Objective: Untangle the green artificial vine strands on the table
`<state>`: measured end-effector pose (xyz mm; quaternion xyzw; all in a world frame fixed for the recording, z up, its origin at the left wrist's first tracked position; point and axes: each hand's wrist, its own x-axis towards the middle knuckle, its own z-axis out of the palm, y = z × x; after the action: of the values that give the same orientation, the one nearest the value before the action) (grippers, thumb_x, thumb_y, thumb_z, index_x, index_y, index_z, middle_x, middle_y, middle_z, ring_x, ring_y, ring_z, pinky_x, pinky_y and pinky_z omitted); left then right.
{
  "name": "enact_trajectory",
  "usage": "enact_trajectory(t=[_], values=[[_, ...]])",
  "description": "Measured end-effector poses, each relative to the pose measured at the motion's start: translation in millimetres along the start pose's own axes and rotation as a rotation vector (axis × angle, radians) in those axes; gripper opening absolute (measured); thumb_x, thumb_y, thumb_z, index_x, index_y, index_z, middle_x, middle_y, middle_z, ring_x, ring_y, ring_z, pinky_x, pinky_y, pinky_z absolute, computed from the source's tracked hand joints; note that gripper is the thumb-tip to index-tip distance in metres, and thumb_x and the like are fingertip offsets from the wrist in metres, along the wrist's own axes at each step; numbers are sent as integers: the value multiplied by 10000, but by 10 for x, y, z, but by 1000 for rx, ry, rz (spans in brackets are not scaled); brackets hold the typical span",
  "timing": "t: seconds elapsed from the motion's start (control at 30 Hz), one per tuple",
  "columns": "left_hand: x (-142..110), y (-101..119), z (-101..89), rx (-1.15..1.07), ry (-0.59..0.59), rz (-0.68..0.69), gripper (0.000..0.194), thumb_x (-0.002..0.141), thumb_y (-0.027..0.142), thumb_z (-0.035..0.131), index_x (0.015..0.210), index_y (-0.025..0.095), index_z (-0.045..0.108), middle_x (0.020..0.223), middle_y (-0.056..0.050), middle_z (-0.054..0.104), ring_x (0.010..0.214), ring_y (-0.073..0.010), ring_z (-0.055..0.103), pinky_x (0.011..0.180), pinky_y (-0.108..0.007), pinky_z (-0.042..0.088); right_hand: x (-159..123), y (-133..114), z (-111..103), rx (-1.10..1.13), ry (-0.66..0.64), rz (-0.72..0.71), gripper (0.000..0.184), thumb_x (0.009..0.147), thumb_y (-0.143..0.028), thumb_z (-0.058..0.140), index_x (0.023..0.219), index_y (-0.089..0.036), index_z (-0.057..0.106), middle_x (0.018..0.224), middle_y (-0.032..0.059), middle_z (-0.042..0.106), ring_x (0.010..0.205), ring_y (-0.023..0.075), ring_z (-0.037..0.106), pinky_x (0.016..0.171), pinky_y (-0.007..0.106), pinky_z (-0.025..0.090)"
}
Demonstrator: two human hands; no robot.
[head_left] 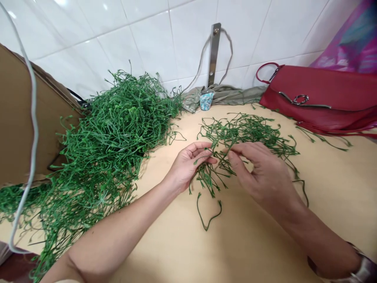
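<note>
My left hand is closed around a small bunch of thin green artificial stems, their forked tips hanging below the fingers. Just to its right, my right hand pinches with thumb and forefinger at a green stem beside that bunch. The exact end it grips is partly lost among other stems. A loose pile of similar stems lies behind both hands. One bent stem rests alone on the table in front of them.
A big heap of green stems fills the table's left, against a cardboard box. A white cable hangs at far left. By the tiled wall stand a small patterned cup and grey cloth. A red handbag lies right.
</note>
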<state>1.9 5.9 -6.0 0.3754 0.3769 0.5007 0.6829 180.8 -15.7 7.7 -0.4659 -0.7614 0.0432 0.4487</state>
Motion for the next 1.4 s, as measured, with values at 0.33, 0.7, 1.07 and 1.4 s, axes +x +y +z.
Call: enact_trajectory(t=[0.33,0.7,1.07,1.4], values=[[-21,-73,13,212,-78,157,298,707,301,866,912,157,704,828,-6,702,740,-94,641,755,-242,524,23,19,57,522,-262,490,259,804,-463,700,762,-208,686,700,23,709,623,180,624,586,307,499],[-29,-1,8,402,-48,170,265,761,381,819,875,173,700,636,47,566,524,-60,443,512,-226,325,7,49,66,378,-213,363,108,846,-271,600,746,-231,613,659,-13,601,603,155,519,563,279,438],[-70,-57,58,304,-103,172,313,804,439,788,952,194,663,691,46,585,571,-64,516,550,-217,374,-43,41,167,420,-129,338,154,872,-225,530,732,-249,471,667,-27,463,627,150,447,561,270,390],[-247,48,197,181,-91,221,347,784,462,819,846,181,626,777,23,674,596,-62,568,619,-206,479,157,397,-164,117,168,433,109,837,-248,576,730,-235,560,689,4,645,635,172,587,632,310,456]])
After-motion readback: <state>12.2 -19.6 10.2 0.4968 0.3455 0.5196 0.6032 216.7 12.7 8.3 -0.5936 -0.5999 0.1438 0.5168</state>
